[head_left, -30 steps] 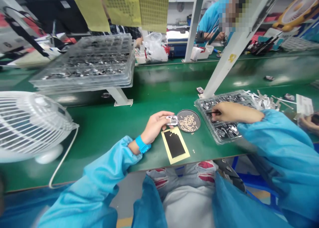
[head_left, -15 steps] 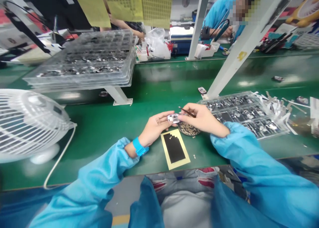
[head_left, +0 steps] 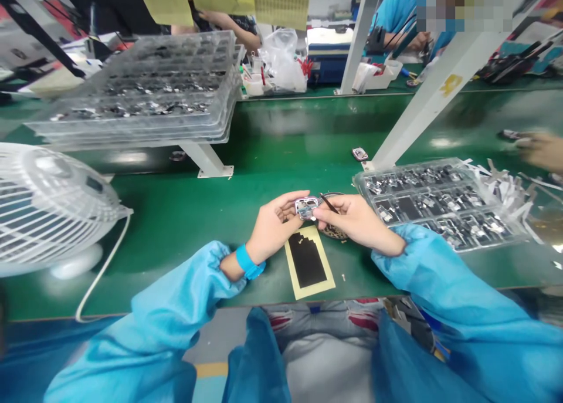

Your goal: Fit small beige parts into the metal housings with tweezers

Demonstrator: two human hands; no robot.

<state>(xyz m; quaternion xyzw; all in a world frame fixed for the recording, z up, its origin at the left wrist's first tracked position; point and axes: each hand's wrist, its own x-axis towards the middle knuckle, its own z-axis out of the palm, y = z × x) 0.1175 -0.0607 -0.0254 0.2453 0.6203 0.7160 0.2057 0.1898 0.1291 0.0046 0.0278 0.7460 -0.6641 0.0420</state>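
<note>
Over the green worktop, back from its front edge, the left hand has its fingers closed on a small white-rimmed device; beside it, the right hand pinches a slim dark tool, a yellow-bordered sheet lying nearer that edge.

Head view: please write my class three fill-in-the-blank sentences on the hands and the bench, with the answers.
1. The left hand holds a small casing, the right hand a thin dark tool, and both come out of sleeves coloured ____.
2. The black sheet has a border coloured ____.
3. The white appliance at the picture's left is a ____.
Missing words: blue; yellow; fan.
</note>
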